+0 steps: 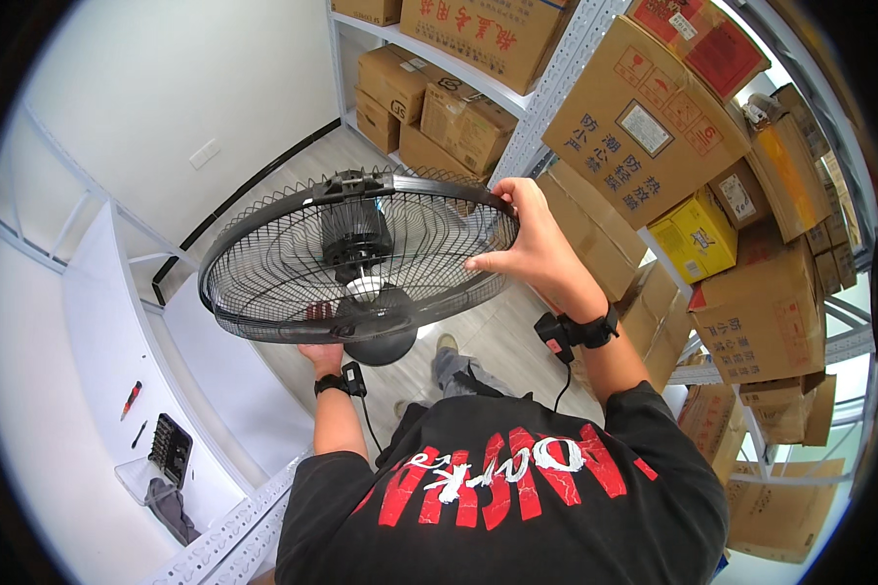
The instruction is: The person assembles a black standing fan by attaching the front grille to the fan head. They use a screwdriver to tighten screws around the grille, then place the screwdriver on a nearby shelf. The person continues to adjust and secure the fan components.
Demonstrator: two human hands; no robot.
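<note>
A black fan [354, 234] with a wide round wire grille is in front of me, its head tilted so the rim runs across my view. Through the wires show the dark motor housing and a white part at its hub. Its round black base [385, 341] is below the near rim. My right hand [532, 239] grips the right side of the rim, thumb on the near wires and fingers over the far edge. Under the near left rim, my left hand [322, 356] is closed on the grille, its fingers partly hidden behind the wires. Both wrists wear black straps with small devices and cables.
White shelving with cardboard boxes [644, 127] and a yellow box [695, 234] rises close on my right. At left, a white shelf [98, 331] carries a red-and-black screwdriver [131, 400], a black bit case [170, 449] and a dark cloth [171, 512].
</note>
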